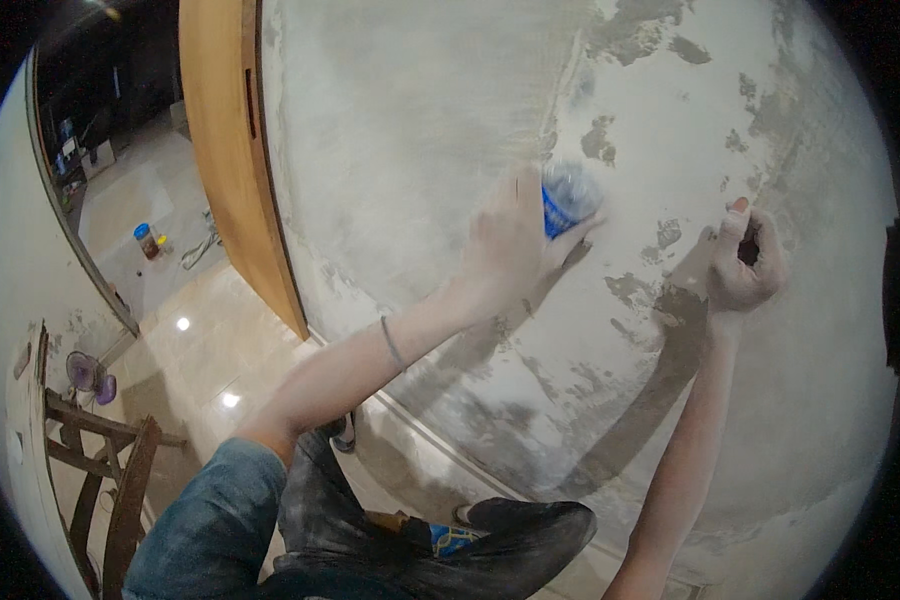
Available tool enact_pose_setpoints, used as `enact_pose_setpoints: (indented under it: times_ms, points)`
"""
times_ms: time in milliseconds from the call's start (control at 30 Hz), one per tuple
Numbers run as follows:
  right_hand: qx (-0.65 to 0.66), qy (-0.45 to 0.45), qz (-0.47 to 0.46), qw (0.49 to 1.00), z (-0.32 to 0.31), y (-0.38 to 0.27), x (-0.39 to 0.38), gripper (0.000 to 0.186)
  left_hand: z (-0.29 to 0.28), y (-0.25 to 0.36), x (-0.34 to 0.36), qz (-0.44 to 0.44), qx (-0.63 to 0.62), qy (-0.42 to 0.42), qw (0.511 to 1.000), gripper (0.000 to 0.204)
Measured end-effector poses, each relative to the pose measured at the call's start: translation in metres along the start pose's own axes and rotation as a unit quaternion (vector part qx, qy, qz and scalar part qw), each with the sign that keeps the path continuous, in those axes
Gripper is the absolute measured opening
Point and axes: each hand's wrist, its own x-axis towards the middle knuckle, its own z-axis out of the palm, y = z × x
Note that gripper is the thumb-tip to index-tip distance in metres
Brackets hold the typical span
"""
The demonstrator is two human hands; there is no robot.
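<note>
A clear plastic bottle with a blue label (570, 200) is gripped in my left hand (505, 240) against the white, patchy plastered wall (410, 120). The hand and bottle are somewhat blurred. To the right, my right hand (745, 260) is curled against the same wall, its fingers closed around a dark hollow with no object visible in them. Both forearms and hands look dusted pale. A band circles my left wrist.
A wooden door edge (220, 150) stands left of the wall, beside a doorway with a blue-lidded jar (146, 241) on the floor. At lower left are a purple fan (85, 372) and a dark wooden chair (130, 480). Tiled floor (195, 360) runs below the wall.
</note>
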Motion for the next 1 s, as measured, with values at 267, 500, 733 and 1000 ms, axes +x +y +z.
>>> enact_pose_setpoints:
  times_ms: [267,500,733,1000]
  points:
    - [0.020,0.018,0.001,1.000,0.003,0.007,-0.006,0.024,0.002,0.007,-0.024,0.111,0.050,-0.050,0.991,0.056]
    - [0.013,0.009,-0.015,1.000,0.005,0.001,-0.004,0.023,-0.003,0.007,0.055,0.039,0.039,0.089,0.995,0.055]
    - [0.012,-0.007,0.031,0.999,0.001,0.015,-0.011,0.020,0.006,-0.001,-0.064,0.147,0.047,-0.089,0.984,0.048]
    - [-0.013,-0.014,0.027,0.999,0.007,0.005,-0.009,0.020,-0.011,0.025,0.055,0.044,0.025,0.048,0.998,0.054]
